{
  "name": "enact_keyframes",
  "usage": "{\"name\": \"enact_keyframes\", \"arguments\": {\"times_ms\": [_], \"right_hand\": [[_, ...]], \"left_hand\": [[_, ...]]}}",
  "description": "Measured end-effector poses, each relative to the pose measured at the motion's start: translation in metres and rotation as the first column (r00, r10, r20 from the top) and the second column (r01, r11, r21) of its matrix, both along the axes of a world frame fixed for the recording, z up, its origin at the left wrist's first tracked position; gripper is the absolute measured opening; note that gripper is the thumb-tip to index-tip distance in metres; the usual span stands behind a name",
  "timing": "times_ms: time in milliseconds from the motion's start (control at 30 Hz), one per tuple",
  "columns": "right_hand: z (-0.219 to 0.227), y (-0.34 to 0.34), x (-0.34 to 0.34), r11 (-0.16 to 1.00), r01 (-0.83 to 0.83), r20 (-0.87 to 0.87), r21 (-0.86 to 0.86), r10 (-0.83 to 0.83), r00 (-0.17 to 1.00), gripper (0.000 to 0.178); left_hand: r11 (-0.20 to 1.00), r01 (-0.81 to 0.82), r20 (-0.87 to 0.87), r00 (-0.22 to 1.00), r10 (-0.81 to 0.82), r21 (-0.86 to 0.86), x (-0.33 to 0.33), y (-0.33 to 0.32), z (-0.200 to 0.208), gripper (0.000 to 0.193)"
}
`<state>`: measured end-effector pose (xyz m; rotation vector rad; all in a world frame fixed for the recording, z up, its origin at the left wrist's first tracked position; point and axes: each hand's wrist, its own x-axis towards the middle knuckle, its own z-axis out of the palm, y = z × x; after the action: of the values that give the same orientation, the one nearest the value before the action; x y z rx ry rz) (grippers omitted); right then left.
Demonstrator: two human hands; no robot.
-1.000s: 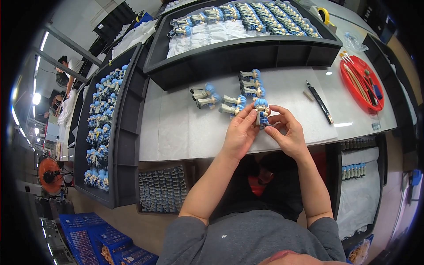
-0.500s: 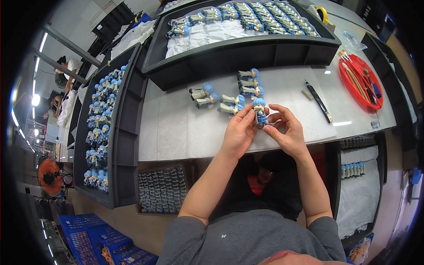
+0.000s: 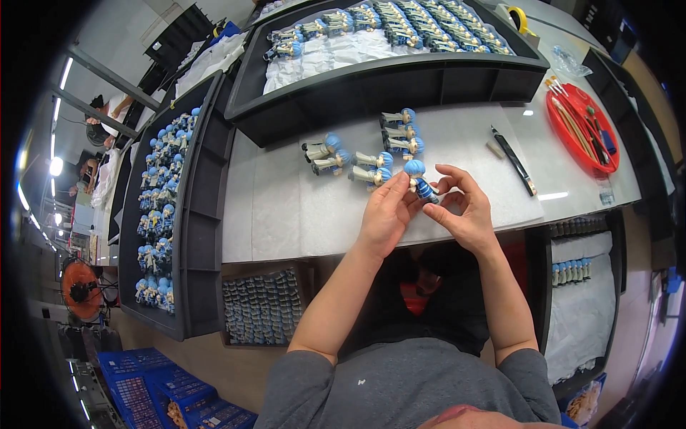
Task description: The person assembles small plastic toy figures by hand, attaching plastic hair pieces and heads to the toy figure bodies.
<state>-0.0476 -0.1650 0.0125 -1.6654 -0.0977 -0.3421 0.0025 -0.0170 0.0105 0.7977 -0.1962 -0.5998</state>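
Note:
A small blue-haired figurine with a blue striped front is held up over the near part of the table. My left hand has thumb and fingers closed on its left side. On the other side, my right hand curves round the lower body, thumb and fingertips at the feet end, index finger raised off it. The figurine leans, head to the upper left. Just beyond my left hand lie two figurines side by side. Farther left rests another pair of figurines, and a short row of figurines lies behind.
A large black tray with rows of figurines spans the back. Another black tray of figurines stands left. Rightward lie a black pen and a red dish of brushes. Below the table are a crate of figurines and a lined tray.
The held figurine has turned and tilted, its head now to the upper left and its feet toward my right hand. Both hands stay in nearly the same place.

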Motion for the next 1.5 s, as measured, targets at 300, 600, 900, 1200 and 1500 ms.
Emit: {"name": "enact_keyframes", "arguments": {"times_ms": [300, 600, 900, 1200, 1500], "right_hand": [[-0.001, -0.002, 0.000, 0.999, -0.021, 0.009, -0.030, 0.021, 1.000, 0.065], [-0.002, -0.002, 0.001, 1.000, 0.018, 0.017, 0.011, -0.018, 1.000, 0.057], [-0.001, 0.000, 0.001, 1.000, -0.001, 0.028, 0.019, 0.001, 1.000, 0.053], [-0.002, 0.001, 0.000, 0.997, 0.036, 0.069, 0.074, -0.041, 0.997, 0.045], [0.019, -0.041, 0.016, 0.793, 0.512, 0.201, -0.330, -0.471, 0.859, 0.022]], "left_hand": [[0.998, -0.045, 0.052, 0.998, 0.043, 0.038, -0.003, -0.001, 0.002, 0.039], [0.998, -0.053, 0.055, 0.997, 0.053, 0.012, -0.002, -0.002, 0.001, 0.038], [0.999, -0.034, 0.033, 0.999, 0.034, -0.011, -0.002, 0.001, 0.000, 0.039], [0.997, -0.068, 0.071, 0.995, 0.066, 0.032, -0.002, -0.003, 0.002, 0.039], [0.980, -0.107, 0.167, 0.983, 0.079, 0.167, -0.005, -0.009, -0.004, 0.029]]}}
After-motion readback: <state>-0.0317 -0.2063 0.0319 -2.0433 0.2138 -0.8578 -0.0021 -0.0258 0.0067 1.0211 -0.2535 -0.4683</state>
